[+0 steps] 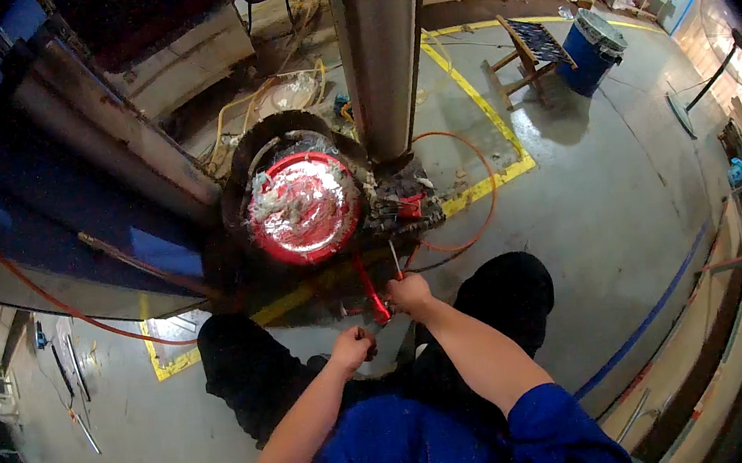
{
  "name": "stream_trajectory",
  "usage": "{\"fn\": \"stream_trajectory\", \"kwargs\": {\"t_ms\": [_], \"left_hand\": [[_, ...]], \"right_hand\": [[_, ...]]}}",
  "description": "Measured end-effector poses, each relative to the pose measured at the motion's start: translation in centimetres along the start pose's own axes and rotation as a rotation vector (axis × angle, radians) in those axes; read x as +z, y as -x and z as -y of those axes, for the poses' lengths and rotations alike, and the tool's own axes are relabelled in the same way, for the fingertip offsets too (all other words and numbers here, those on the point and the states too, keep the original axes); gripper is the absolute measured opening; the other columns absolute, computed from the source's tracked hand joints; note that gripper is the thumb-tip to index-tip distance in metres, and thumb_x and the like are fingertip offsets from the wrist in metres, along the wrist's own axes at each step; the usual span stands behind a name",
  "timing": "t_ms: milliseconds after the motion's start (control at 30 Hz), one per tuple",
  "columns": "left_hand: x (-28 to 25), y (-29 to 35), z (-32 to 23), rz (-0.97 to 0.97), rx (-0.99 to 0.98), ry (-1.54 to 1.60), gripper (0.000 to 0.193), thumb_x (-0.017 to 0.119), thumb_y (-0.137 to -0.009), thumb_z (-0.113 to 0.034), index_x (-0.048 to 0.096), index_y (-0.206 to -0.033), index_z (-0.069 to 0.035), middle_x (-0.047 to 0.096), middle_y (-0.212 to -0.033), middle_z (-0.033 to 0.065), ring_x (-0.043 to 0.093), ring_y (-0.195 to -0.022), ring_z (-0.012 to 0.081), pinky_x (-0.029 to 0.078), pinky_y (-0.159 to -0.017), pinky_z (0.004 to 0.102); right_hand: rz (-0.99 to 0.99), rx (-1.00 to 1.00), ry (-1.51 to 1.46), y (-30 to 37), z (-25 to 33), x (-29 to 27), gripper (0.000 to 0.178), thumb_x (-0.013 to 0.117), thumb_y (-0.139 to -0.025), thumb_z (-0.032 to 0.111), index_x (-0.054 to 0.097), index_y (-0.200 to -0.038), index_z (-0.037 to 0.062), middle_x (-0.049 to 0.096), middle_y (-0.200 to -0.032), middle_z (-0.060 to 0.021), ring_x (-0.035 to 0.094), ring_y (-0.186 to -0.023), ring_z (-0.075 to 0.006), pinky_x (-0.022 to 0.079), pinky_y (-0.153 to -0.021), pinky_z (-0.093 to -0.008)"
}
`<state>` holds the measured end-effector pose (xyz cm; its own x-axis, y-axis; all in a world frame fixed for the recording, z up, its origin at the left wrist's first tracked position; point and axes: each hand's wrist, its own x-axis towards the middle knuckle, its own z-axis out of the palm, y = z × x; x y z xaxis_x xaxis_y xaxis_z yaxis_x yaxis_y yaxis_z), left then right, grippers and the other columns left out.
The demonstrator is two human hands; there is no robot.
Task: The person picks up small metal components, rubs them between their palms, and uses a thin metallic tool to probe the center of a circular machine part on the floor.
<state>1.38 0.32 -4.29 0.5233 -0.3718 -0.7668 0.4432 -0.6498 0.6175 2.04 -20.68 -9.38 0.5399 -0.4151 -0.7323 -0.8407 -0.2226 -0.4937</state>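
Observation:
My right hand [409,297] is closed round a screwdriver-like tool [395,259], its thin metal shaft pointing away from me and a bit of red showing at the fingers. Just left of that hand is a long red piece [370,288] with a bent near end; whether the hand touches it I cannot tell. My left hand [354,349] is curled closed near my knees, and what it holds, if anything, is hidden. Ahead stands a round red bucket or lid [306,208] smeared with whitish material, inside a dark, dirty ring-shaped housing [233,188].
A metal column [381,66] rises right of the red round part, with grimy clutter [407,209] at its foot. An orange hose [492,183] loops over the floor. Farther right are a folding stool [534,44] and a blue bin [593,51]. Large dark-blue machinery [69,229] fills the left.

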Motion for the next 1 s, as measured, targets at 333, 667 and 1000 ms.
{"fn": "stream_trajectory", "kwargs": {"t_ms": [333,667,1000], "left_hand": [[0.8,-4.1,5.0,0.045,0.025,0.320,0.013,0.059,-0.096,-0.010,0.061,-0.105,0.000,0.068,-0.092,0.0110,0.068,-0.080,0.0241,0.056,-0.071,0.0388],[-1.3,-2.1,5.0,-0.074,0.004,0.170,0.016,0.065,-0.092,-0.018,0.067,-0.100,-0.004,0.067,-0.085,0.0053,0.063,-0.071,0.0157,0.051,-0.060,0.0322],[-0.9,-5.0,6.6,0.025,0.167,0.446,0.021,0.059,-0.097,-0.017,0.064,-0.113,-0.005,0.067,-0.102,0.0098,0.068,-0.089,0.0261,0.057,-0.072,0.0404]], "right_hand": [[-0.171,-0.261,0.166,-3.5,-1.3,0.1,0.036,0.062,-0.096,0.030,0.066,-0.110,-0.0034,0.070,-0.103,-0.0221,0.070,-0.090,-0.0377,0.056,-0.076,-0.0489],[-0.294,-0.303,0.028,-4.4,3.8,-1.2,0.051,0.070,-0.092,0.031,0.059,-0.128,-0.0035,0.072,-0.108,-0.0219,0.068,-0.099,-0.0387,0.053,-0.090,-0.0456],[-0.489,-0.310,-0.349,-10.5,3.5,0.6,0.037,0.069,-0.085,0.024,0.067,-0.117,0.0050,0.072,-0.106,-0.0221,0.068,-0.098,-0.0420,0.055,-0.087,-0.0486]]}}
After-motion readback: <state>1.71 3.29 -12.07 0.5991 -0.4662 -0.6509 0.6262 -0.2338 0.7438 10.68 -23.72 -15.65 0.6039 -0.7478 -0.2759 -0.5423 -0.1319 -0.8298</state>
